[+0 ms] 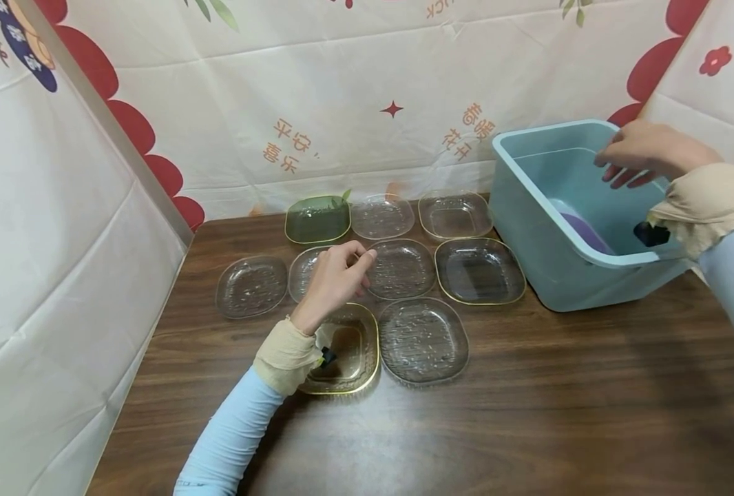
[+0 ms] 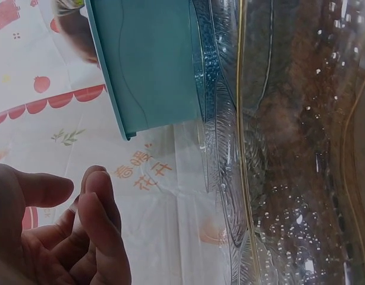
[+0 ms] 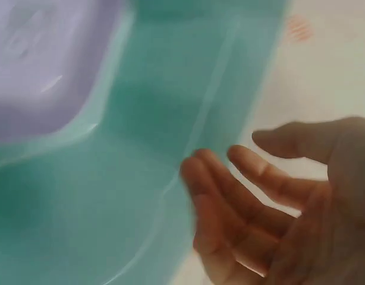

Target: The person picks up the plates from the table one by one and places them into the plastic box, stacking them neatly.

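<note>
My left hand (image 1: 337,281) hovers over the plates with its fingers loosely bent and nothing in them. Below its wrist lies an amber plate (image 1: 357,348) with a gold rim, partly hidden by the arm. A clear ribbed plate (image 1: 424,341) sits to the right of that one, and another clear plate (image 1: 401,269) lies just beyond the fingers. Over the blue-green bin (image 1: 537,231) hangs my right hand (image 1: 655,151), its fingers relaxed and holding nothing. Inside the bin is a purple dish-like item (image 3: 46,65), seen in the right wrist view.
A green plate (image 1: 317,220), a smoky dark plate (image 1: 480,272) and several clear plates lie in loose rows on the brown wooden table (image 1: 528,413). Printed cloth (image 1: 367,83) hangs behind and at the sides. The bin stands at the right, beside the plates.
</note>
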